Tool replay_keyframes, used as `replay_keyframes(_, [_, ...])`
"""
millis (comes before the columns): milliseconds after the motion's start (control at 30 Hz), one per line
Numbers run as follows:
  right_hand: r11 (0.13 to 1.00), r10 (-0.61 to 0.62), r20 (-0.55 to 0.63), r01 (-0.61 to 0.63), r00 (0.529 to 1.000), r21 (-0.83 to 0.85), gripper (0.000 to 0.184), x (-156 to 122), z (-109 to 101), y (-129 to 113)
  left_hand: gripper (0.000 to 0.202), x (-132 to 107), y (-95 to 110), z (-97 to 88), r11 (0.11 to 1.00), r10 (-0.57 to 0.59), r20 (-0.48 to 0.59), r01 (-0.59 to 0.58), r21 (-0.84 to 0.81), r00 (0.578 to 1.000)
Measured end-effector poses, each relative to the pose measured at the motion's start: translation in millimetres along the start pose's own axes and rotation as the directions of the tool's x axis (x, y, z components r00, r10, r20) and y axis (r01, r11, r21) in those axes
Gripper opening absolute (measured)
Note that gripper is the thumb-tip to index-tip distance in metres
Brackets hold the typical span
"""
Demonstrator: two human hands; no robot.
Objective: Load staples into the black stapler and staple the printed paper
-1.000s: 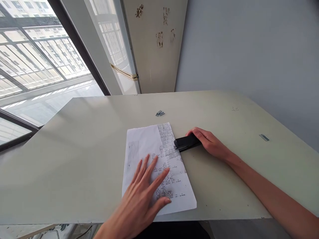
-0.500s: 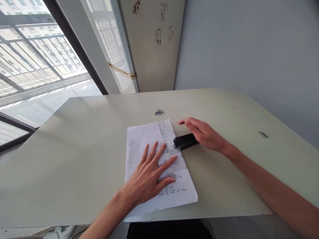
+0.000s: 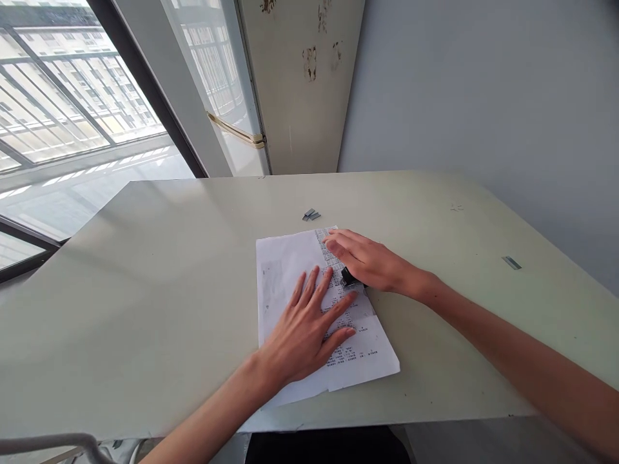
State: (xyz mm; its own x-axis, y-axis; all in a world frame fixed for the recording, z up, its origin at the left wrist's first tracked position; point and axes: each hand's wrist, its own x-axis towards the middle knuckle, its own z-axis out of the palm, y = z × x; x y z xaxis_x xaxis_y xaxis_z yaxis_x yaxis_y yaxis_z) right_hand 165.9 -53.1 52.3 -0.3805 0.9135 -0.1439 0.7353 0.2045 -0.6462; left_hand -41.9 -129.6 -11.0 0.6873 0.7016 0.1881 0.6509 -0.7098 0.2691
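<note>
A printed sheet of paper [image 3: 290,264] lies on the pale table [image 3: 169,258] in front of me. My left hand [image 3: 309,325] rests flat on the paper with fingers spread, holding it down. My right hand [image 3: 367,261] lies palm down over a black stapler [image 3: 348,278] at the paper's right edge, fingers stretched forward over the printed column. Only the stapler's front tip shows under the hand.
A small bunch of staple strips [image 3: 311,214] lies beyond the paper. Another staple strip [image 3: 511,262] sits at the table's right, and tiny loose staples [image 3: 454,207] lie near the back right. A grey wall rises behind; a window and door stand at the left.
My right hand moved left from beside the stapler to on top of it, covering most of it. My left hand slid forward up the paper.
</note>
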Motion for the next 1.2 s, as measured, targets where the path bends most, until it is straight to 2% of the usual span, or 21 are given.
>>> replay_keyframes(133, [1.0,0.009,-0.003,-0.009,1.0,-0.019,0.066,1,1,2,0.057,2,3,3.7,1.0,-0.024,-0.012,0.024,-0.001,1.0])
replay_keyframes(500, [0.989,0.052,0.016,-0.05,0.998,-0.139,0.061,3,5,-3,0.056,2,5,9.7,0.998,-0.061,-0.06,0.061,-0.014,0.996])
replay_keyframes(1200, [0.984,0.071,0.048,-0.062,0.996,-0.167,0.059,5,8,-3,0.056,4,9,15.6,0.995,-0.101,-0.064,0.1,-0.02,0.993])
